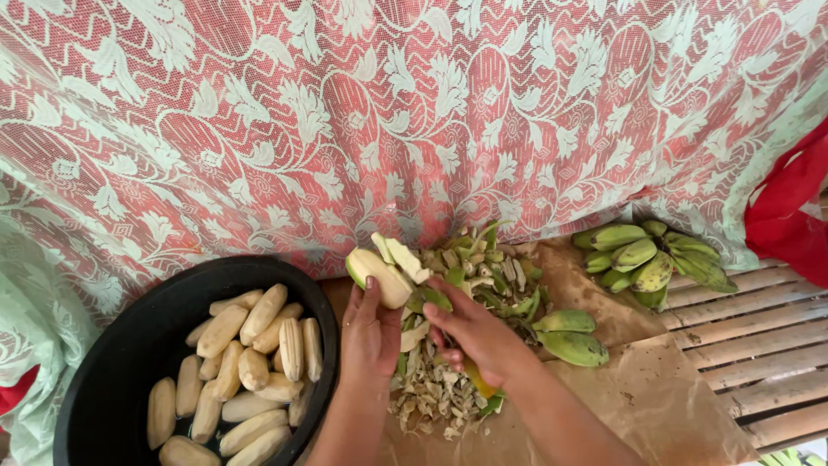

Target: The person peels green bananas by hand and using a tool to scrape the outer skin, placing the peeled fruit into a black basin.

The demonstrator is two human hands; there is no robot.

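Green skin is half off the small banana (379, 274) that the left hand (371, 332) grips from below, fingers wrapped around its lower part, thumb up along the side. The banana sits just above the heap of peelings, with pale flesh showing at the top and strips of peel standing away from it. The right hand (474, 332) is beside it, closed around something thin; a yellow piece, maybe a knife handle (477, 377), shows under the palm, but I cannot tell for sure.

From the head view, the step in hand seems to be the peeling itself. I judge the next move calls for turning the fruit in the left hand so the remaining green side faces the right hand.

To the left, the round black basin (129, 345) holds many peeled pale bananas (250, 345). The pile of green and brown peel scraps (457, 345) lies on brown paper (655, 397) over the slatted wooden counter (759, 336). Two unpeeled green bananas (569, 336) lie near the right wrist, and a green bunch (651, 259) sits further right, below the red and white lace cloth (414, 112).
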